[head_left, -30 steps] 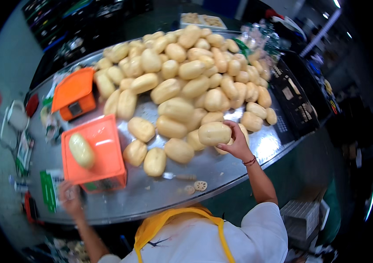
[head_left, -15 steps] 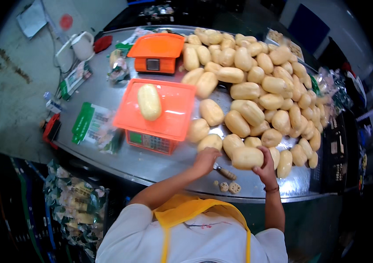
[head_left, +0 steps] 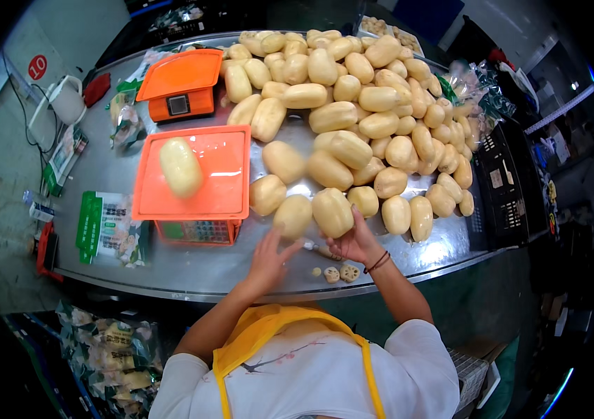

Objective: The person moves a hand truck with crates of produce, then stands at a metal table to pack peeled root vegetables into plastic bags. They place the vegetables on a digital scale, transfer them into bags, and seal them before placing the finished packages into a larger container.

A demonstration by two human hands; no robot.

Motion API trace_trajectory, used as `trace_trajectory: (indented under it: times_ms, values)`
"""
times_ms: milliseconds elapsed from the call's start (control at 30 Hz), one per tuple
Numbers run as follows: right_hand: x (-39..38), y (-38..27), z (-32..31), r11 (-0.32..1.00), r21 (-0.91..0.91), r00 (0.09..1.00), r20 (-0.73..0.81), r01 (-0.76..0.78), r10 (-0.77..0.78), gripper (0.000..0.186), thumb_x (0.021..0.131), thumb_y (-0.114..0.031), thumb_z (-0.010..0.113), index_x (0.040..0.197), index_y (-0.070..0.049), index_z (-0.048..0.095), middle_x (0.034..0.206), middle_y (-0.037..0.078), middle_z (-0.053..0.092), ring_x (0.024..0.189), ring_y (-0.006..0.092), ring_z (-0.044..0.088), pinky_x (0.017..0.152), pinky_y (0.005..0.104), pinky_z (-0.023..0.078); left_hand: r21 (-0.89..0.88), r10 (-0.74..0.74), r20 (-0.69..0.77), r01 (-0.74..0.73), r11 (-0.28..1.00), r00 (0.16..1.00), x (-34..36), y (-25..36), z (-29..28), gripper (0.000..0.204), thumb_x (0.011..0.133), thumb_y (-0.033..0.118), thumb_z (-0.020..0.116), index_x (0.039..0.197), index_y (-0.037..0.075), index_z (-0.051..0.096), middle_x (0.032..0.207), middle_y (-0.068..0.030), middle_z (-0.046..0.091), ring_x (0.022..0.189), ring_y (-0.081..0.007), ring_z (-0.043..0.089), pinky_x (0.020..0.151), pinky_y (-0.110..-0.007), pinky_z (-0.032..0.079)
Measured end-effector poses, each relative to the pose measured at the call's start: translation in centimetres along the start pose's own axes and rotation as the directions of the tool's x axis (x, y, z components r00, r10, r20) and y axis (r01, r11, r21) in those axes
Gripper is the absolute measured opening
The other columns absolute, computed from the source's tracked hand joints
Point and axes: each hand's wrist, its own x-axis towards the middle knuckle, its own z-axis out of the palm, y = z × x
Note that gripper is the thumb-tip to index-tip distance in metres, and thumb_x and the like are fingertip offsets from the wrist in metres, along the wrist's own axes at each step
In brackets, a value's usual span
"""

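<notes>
We clamp our R hand on 1 lotus-root seg., at the pile's near edge. Our L hand has fingers apart, just below a 2nd seg.; contact: can't tell. Knife lies betw. hands; 3rd seg. sits on orange scale, L.

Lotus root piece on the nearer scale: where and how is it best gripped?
Probably around its middle, with the left hand coming from above, thumb and fingers on opposite long sides. The lotus root piece is a plump, rounded cylinder lying lengthwise, alone on the orange tray, so both flanks look free.
</notes>
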Motion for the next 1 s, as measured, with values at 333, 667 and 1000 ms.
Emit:
trace_trajectory:
  times_ms: [333,667,1000]
  values:
    - [6.1,1.2,1.4,-0.046,-0.995,0.486,0.086,0.094,-0.870,0.058,0.076,-0.044,0.058,0.113,-0.001,0.045,0.098,0.018,0.056,0.092,0.0284,0.057,0.075,0.0362,0.046,-0.165,-0.211,0.036,0.214,0.963,0.977,-6.3,-5.8,-4.1,0.014,0.067,0.016,0.066,0.061,0.005,0.061,0.094,-0.0079,0.060,0.106,-0.0294,0.048,0.089,-0.041,0.036]
    - [8.2,1.9,3.2,-0.340,-0.891,0.387,0.212,-0.300,-0.897,0.059,0.070,-0.038,0.064,0.114,-0.002,0.045,0.104,0.019,0.053,0.093,0.0342,0.053,0.077,0.0412,0.044,0.298,-0.299,-0.196,0.347,0.889,0.934,-17.7,-20.8,-14.3,0.051,0.063,0.011,0.069,0.111,0.007,0.053,0.125,-0.0202,0.039,0.115,-0.0390,0.037,0.095,-0.045,0.030]
    - [14.0,7.0,18.7,-0.611,-0.776,0.369,0.619,0.156,-0.693,0.057,0.073,-0.036,0.061,0.116,-0.001,0.046,0.113,0.024,0.047,0.109,0.0362,0.043,0.086,0.0425,0.038,0.277,-0.725,-0.383,0.820,0.501,0.572,-13.1,-27.9,-18.2,0.065,0.063,0.026,0.074,0.117,0.004,0.045,0.117,-0.0186,0.045,0.108,-0.0357,0.041,0.090,-0.042,0.036]
